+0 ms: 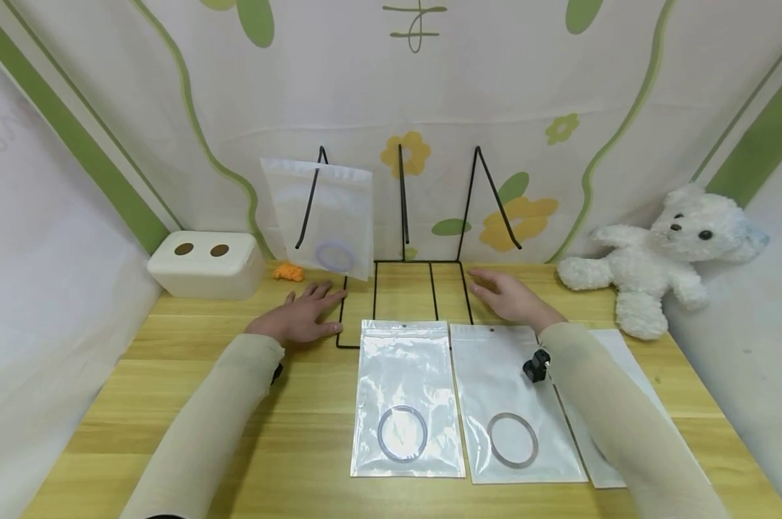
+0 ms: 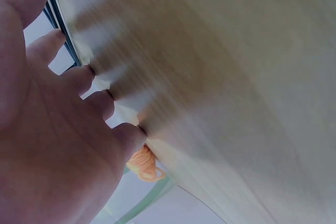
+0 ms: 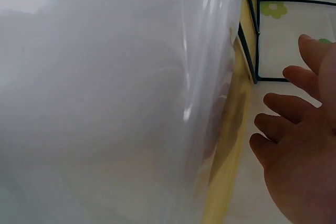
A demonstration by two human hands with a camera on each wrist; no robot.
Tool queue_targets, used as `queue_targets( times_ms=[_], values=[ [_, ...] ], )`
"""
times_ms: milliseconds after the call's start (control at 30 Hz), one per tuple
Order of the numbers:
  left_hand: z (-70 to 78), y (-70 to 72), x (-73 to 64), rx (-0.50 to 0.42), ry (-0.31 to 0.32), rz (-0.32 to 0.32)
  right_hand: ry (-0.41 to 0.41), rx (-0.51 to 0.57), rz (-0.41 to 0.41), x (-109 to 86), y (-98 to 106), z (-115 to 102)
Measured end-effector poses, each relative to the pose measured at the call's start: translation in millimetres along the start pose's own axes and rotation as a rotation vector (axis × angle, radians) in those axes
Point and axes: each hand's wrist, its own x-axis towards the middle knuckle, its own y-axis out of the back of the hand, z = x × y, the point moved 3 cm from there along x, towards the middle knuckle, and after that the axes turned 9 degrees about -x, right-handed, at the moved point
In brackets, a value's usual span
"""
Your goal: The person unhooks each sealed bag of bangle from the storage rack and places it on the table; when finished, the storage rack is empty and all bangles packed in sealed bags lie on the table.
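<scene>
I list one rack [image 1: 416, 262], standing on the worktop [image 1: 287, 432] between left hand [image 1: 303, 317], holding nothing, fingers spread, at its left edge and seemingly nearer, and right hand [image 1: 510, 297], likewise empty, fingers extended, just beside its right edge.

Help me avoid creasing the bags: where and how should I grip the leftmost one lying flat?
Probably pinch that bag by its top strip, coming from the left with the left hand: the ring sits near the opposite end, and another bag lies close along its right edge, none along its left.
</scene>
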Motion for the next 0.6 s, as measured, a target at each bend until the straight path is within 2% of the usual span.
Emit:
queue_targets(
  times_ms=[333, 600],
  values=[
    [-0.2, 0.0, 0.0, 0.005, 0.002, 0.003, -0.018, -0.08, -0.112, 11.0, -9, 17],
    [-0.4, 0.0, -0.1, 0.011, 0.001, 0.001, 0.026, -0.113, -0.131, 14.4, -11, 17]
  ],
)
